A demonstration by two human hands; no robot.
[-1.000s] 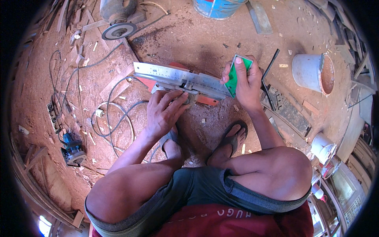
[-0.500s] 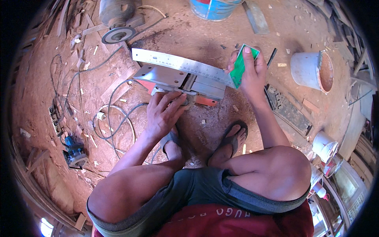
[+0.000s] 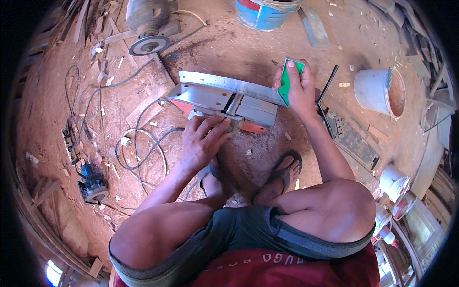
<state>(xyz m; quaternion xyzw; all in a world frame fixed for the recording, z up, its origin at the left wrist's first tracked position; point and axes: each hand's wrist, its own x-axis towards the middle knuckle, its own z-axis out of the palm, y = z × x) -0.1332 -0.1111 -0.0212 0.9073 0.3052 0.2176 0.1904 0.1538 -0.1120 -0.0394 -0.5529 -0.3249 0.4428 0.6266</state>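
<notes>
An electric planer (image 3: 224,103) lies upside down on the dirt floor, its flat metal sole facing up and a red body beneath. My left hand (image 3: 203,141) grips its near side. My right hand (image 3: 299,88) holds the green handle (image 3: 285,82) of a try square, whose steel blade (image 3: 229,83) lies along the far edge of the planer's sole. I am crouched, with my sandalled feet (image 3: 282,174) just below the planer.
A bench grinder (image 3: 148,24) stands at the far left and a blue bucket (image 3: 265,12) at the top. A white bucket (image 3: 377,91) sits at the right. Cables (image 3: 143,143), a power strip (image 3: 69,143) and a blue router (image 3: 91,184) lie left.
My right hand has carried the square up and to the right, so the blade now rests along the planer's far edge. My left hand has stayed on the planer.
</notes>
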